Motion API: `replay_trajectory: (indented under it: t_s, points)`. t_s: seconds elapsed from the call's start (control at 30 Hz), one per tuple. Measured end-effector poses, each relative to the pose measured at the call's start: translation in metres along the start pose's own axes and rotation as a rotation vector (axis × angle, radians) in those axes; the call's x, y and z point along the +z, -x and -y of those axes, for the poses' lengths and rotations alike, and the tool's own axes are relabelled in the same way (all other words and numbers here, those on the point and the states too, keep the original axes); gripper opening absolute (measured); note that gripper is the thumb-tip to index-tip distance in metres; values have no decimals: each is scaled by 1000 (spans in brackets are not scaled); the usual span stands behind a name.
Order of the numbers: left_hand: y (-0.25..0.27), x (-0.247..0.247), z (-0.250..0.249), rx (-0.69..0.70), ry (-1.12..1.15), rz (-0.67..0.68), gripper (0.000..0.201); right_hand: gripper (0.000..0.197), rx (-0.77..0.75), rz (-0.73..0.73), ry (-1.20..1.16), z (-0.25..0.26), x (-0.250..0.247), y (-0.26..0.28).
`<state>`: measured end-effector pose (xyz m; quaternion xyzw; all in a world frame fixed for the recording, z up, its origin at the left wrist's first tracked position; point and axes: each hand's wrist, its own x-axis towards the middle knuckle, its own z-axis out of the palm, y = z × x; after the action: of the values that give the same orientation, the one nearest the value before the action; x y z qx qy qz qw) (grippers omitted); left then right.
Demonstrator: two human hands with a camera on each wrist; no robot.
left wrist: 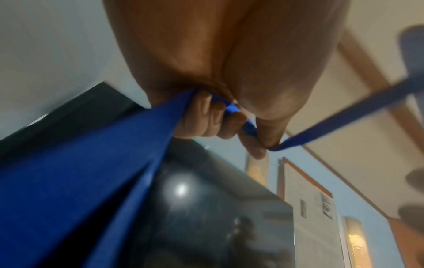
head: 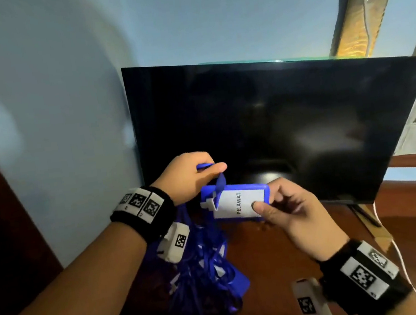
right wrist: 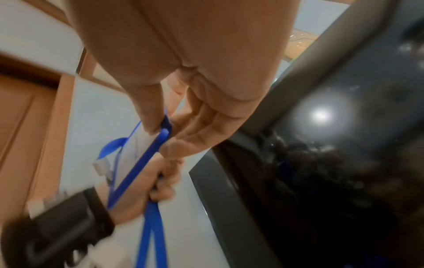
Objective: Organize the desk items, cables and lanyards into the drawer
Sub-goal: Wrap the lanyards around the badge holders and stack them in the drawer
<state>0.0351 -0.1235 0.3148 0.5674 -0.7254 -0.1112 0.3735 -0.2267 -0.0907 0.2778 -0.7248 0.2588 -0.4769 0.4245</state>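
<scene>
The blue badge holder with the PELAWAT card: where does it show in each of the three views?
Head: badge holder at lower centre, pinched at its right end by the right hand.
Left wrist: not in it; only the blue strap in the left hand.
Right wrist: edge-on at centre, under the thumb.
Shared landmark: the dark monitor.

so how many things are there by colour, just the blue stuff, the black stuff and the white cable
blue: 2, the badge holder held in the right hand and the bundle of lanyards hanging from the left hand; straps too tangled to count singly
black: 1, the monitor
white: 1, the cable
total: 4
</scene>
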Motion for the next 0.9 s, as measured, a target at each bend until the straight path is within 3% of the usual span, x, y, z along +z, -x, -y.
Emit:
replay_trajectory:
  t_s: [0.13,0.23,0.33,0.43,0.57,0.67,0.73,0.8,0.9]
  points:
    - [24,37,26,-112,213,81,31,17,-12,-114,-124,18,-14,-4]
    - [61,63,10,-127,214,153,45,17,17,-225,-147,15,-24,-9]
    - [95,80,-6,-129,215,278,51,12,71,-341,-50,-2,-28,-10]
    - [117,78,-19,-102,184,317,47,17,119,-404,216,-34,-28,-5]
    - [116,49,-36,-22,110,208,40,25,238,-181,493,-80,-9,28]
    - [102,32,-31,-9,-25,137,38,19,227,135,416,-93,16,60]
    - [94,27,-18,-55,-78,125,39,16,239,243,271,-88,28,75]
    - [92,31,4,-152,-57,152,39,17,252,221,62,-77,33,81]
    - [102,51,42,-284,53,231,38,18,261,40,-203,-68,36,79]
